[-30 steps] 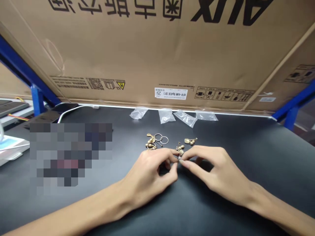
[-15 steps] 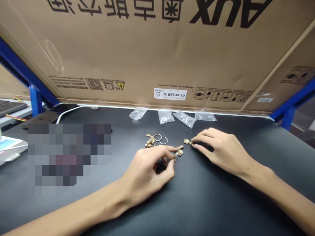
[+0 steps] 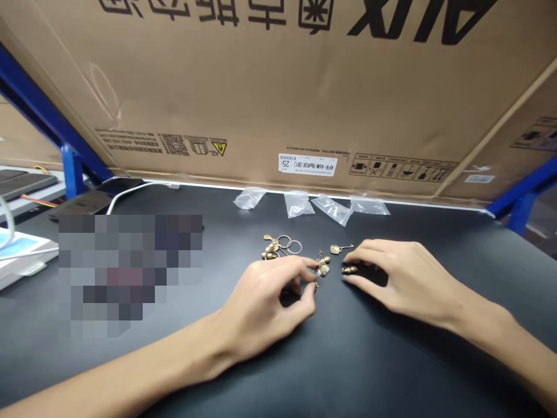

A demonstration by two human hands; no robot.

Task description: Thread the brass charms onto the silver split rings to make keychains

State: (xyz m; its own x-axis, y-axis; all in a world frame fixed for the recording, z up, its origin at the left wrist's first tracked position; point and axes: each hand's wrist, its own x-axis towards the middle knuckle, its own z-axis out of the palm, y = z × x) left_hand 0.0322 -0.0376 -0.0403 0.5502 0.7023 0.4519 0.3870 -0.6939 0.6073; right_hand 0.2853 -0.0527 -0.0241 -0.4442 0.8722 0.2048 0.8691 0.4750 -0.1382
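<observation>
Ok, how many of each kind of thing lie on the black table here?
Clear plastic bags: 4
Silver rings: 2
Brass charm pieces: 4, one pinched in the left grip; finer parts too small to count
Total: 10

Brightness: even, moderate indoor light across the whole view.
Source: the lamp was out of view; light fell mostly from overhead.
Shadows: soft and small, pooled under the left hand (image 3: 270, 296) and right hand (image 3: 400, 276) on the matte black worktop (image 3: 391, 360).
Glare: faint sheen on the worktop; a thin bright strip (image 3: 209, 187) ran along the base of the cardboard box (image 3: 261, 87); the plastic bags (image 3: 298, 203) caught pale highlights; the brass charms (image 3: 322, 267) glinted.
Sharpness: the centre was crisp and the box print was readable.
Distortion: wide-angle stretch at the edges, with the forearms elongated.
Obscured: a pixelated patch (image 3: 130, 267) on the left.
</observation>
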